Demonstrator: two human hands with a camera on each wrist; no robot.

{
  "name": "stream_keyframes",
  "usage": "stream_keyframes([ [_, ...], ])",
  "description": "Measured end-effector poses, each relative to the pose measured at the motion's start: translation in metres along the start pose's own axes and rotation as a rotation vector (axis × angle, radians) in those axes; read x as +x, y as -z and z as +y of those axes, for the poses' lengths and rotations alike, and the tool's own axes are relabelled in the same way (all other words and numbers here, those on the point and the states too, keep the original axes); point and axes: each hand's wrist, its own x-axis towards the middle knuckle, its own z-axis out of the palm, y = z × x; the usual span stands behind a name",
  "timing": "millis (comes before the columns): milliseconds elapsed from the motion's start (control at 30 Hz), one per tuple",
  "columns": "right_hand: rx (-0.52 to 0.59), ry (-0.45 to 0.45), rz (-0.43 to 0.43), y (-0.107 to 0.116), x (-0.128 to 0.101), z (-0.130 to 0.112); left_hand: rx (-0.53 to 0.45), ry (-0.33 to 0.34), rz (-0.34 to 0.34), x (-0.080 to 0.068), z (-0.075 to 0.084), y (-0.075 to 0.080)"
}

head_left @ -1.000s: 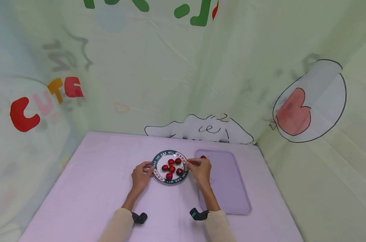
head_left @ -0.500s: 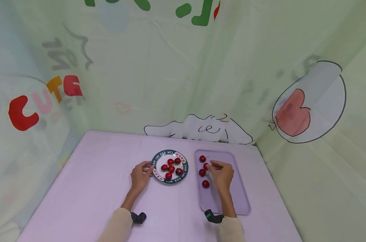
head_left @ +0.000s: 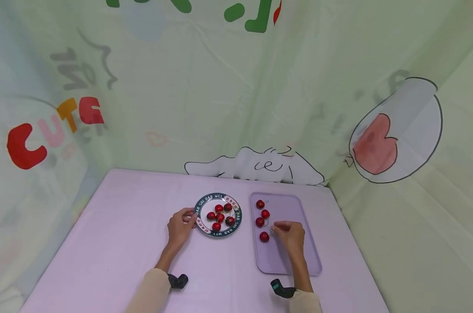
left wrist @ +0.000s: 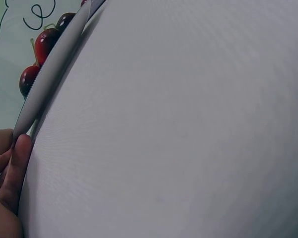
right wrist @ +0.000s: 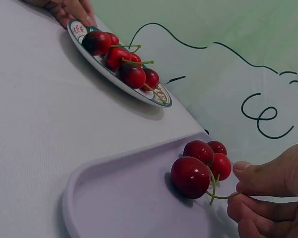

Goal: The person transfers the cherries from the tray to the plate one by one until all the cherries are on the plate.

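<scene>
Left hand (head_left: pixel 179 227): fingers pinching plate (head_left: pixel 219 233) rim
Right hand (head_left: pixel 292 237): fingers pinching cherry stem (right wrist: pixel 223 197) over tray (head_left: pixel 273 258)
Plate: six cherries (head_left: pixel 219 218), on tabletop (head_left: pixel 130 217)
Tray: four cherries (head_left: pixel 264 237) inside

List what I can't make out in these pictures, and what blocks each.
Head: part of the tray, covered by the right hand and forearm.
Left wrist: upper face of the plate, turned away; most of the left hand, cut off by the left edge.
Right wrist: rear cherries, partly behind the front cherry; the tray's near end, below the bottom edge.
</scene>
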Motion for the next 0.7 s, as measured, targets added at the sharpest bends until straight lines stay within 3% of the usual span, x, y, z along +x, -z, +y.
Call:
stream_keyframes([
  [400, -0.028, -0.061, 0.007, 0.002, -0.009, 0.006, 0.011, 0.014, -0.004, -0.001, 0.002, 0.002],
  [700, 0.105, -0.123, -0.014, 0.002, -0.011, 0.009, 0.016, 0.009, -0.004, -0.001, 0.007, 0.002],
])
